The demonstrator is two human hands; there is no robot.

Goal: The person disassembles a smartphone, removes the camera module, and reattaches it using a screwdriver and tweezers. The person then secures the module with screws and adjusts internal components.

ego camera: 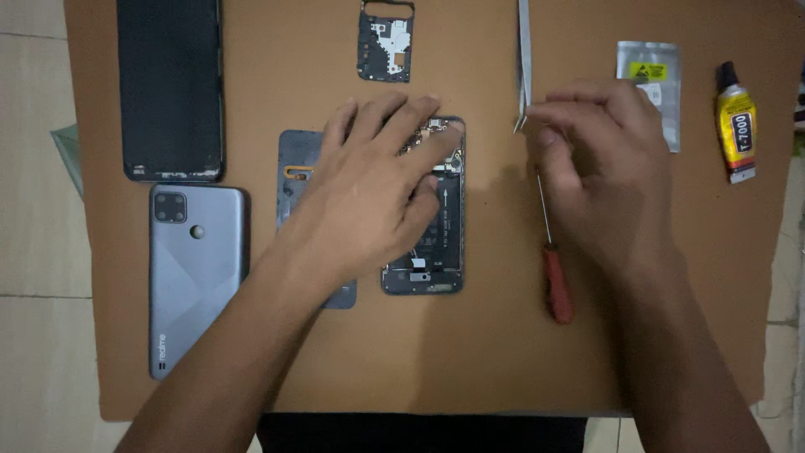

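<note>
My left hand (381,180) lies flat and spread across the opened phone (436,252), fingers resting over its top end, pinning it to the brown bench (470,352) and gripping nothing. My right hand (599,159) is curled, thumb and fingertips pinched at the tip of the metal tweezers (524,63), though I can't quite tell whether I really have hold of them. The red-handled screwdriver (555,281) lies just below that hand, its shaft partly under it. A dark inner cover (386,42) sits further up; the grey back cover (197,277) and the black panel (170,88) lie off left, the glue tube (736,126) and a silver pouch (650,88) off right. Risk I see: my palm pressing on the exposed board could bend a connector, and a careless sweep could send the tweezers skidding into it
</note>
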